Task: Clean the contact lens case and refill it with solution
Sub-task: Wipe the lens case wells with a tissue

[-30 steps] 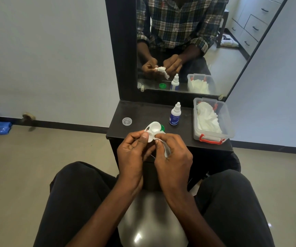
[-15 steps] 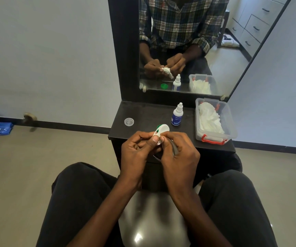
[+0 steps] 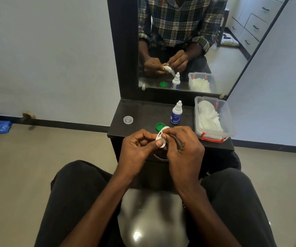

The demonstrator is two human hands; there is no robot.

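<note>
head: case (image 3: pixel 162 138) between hands (both pinching)

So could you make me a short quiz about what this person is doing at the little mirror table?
1. True or false: the solution bottle stands upright on the dark table.
2. Which lies loose on the table beside the lens case? A) green cap B) red cap C) spoon
3. Fill in: the clear box with red latches holds white ____.

Key: 1 true; 2 A; 3 tissues. Both the left hand and right hand hold the lens case.
</note>
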